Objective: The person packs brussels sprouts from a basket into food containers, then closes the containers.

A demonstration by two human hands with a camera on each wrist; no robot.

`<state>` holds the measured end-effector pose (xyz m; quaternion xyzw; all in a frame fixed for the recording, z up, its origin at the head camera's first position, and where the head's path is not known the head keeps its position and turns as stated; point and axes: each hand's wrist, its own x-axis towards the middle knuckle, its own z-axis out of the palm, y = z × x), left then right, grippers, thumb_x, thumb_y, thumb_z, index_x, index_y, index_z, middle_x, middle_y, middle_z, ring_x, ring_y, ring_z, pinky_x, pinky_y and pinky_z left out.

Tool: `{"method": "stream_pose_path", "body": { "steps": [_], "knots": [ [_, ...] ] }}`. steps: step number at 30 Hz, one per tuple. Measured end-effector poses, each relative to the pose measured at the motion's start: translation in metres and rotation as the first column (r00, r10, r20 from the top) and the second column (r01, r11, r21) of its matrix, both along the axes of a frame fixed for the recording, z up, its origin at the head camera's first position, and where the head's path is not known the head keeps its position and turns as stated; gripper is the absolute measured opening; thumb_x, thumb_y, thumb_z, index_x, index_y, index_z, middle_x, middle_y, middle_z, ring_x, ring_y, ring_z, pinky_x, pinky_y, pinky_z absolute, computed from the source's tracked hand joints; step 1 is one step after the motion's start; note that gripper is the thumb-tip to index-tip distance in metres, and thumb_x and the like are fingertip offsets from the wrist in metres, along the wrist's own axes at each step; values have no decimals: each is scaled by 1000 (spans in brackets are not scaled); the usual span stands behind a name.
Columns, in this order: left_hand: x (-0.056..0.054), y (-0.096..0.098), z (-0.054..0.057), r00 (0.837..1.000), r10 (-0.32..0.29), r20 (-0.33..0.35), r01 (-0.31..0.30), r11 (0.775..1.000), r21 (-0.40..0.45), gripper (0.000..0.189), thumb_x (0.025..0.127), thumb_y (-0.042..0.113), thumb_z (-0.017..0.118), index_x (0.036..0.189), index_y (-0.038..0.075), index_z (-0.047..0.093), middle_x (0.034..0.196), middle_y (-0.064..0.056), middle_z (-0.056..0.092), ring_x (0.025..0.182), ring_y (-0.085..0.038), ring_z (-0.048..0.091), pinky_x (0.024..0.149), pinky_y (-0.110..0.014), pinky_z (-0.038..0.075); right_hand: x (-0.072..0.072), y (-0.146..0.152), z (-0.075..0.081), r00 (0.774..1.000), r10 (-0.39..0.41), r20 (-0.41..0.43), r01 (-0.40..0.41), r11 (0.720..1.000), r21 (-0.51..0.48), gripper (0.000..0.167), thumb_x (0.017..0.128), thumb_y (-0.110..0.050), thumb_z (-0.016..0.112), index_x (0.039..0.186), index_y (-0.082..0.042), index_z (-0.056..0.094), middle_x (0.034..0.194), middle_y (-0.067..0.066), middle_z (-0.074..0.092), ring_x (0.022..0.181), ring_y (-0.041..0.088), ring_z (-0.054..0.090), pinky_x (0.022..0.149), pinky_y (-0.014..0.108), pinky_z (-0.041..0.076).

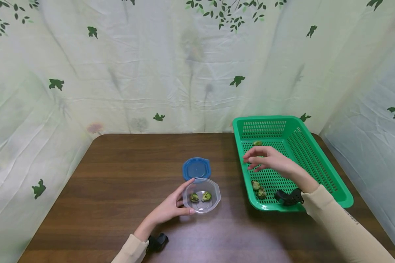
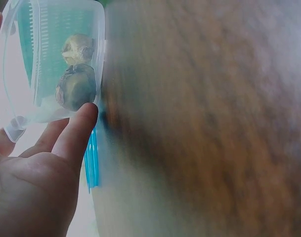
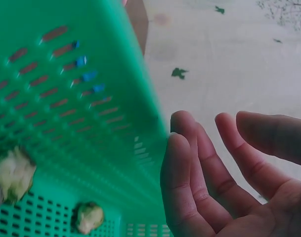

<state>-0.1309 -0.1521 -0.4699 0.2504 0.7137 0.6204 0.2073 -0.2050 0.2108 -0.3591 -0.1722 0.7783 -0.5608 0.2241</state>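
Observation:
My left hand (image 1: 168,208) grips a clear plastic tub (image 1: 218,200) by its left side, thumb at the near edge and index finger at the far edge. Inside the tub lie two Brussels sprouts (image 1: 206,196), seen through its wall in the left wrist view. Over the left part of a green basket (image 1: 343,199) hovers my right hand (image 1: 273,160), its fingers loosely bent and nothing between them. Two more sprouts (image 1: 261,193) sit against each other near the basket's front left corner, and another sprout (image 1: 257,143) lies toward its back.
A blue lid (image 1: 196,168) lies flat on the brown wooden table (image 1: 128,175), just behind the tub. The basket's raised, slotted walls stand at the table's right side. A leaf-printed curtain (image 1: 135,73) hangs behind the table and along its sides.

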Motion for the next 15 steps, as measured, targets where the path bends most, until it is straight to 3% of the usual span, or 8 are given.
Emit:
{"method": "stream_pose_path", "body": {
  "steps": [8, 15],
  "knots": [
    [0, 0, 0, 1000, 1, 2, -1, 1000, 2, 90, 85, 11, 73, 154, 19, 15, 153, -19, 22, 136, -35, 31, 98, -33, 43, -5, 21, -9, 1000, 0, 4, 0, 999, 37, 33, 98, -15, 56, 119, 10, 53, 117, 20, 60, 96, 37, 62, 80, 40, 54],
    [0, 0, 1, 1000, -2, -1, 2, 1000, -1, 90, 86, 11, 73, 154, 20, 15, 154, -18, 22, 136, -35, 30, 99, -33, 42, -12, 37, -19, 996, 43, 82, -48, 997, 53, 33, 99, -16, 54, 120, 9, 51, 119, 19, 58, 102, 38, 60, 85, 46, 50]
  ]
}}
